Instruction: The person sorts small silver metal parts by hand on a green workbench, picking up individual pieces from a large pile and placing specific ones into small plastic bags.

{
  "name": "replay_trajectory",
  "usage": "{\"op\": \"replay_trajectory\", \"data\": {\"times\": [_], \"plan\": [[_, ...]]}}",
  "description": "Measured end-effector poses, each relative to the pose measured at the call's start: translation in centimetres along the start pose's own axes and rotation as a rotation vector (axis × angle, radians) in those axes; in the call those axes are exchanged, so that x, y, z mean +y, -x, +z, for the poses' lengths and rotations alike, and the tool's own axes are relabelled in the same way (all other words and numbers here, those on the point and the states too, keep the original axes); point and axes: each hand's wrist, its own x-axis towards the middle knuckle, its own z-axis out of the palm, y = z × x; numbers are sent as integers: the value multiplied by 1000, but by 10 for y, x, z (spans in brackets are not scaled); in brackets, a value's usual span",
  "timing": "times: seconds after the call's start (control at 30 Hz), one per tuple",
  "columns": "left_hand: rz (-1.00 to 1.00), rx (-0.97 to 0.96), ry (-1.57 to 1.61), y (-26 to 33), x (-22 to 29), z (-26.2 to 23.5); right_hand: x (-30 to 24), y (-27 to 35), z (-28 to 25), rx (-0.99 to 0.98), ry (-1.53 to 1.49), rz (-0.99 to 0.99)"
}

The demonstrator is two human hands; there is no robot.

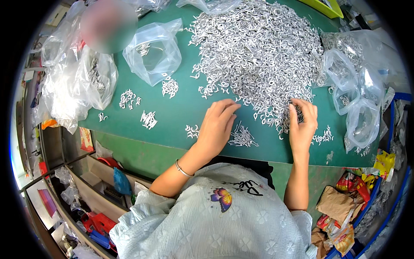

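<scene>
Under right hand (302,125): hidden metal pieces (258,52)

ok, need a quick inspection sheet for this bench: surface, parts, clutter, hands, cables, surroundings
Surface: green table, mostly covered toward the far side.
Job's things: large heap of small silver metal pieces; small sorted clusters on the near left; a bundle between the hands.
Clutter: clear plastic bags left and right, some holding pieces.
Hands: left hand flat on the table beside the bundle; right hand at the heap's near edge, fingers in the pieces; grip unclear.
Cables: nothing seen.
Surroundings: wrappers and paper in a bin at right; shelves with red tools lower left.
</scene>
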Motion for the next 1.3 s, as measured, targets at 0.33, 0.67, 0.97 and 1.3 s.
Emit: {"op": "replay_trajectory", "data": {"times": [0.33, 0.67, 0.97, 1.3], "plan": [[365, 27, -325, -102, 13, 12, -6, -11, 14, -14, -67, 9], [348, -18, -292, -84, -17, 4, 10, -6, -2, -71, -567, 422], [161, -166, -141, -48, -17, -19, 18, -19, -10, -104, -1000, 599], [148, -15, -279, -67, -9, -1, -1, -15, 9, -84, -81, 144]]}}
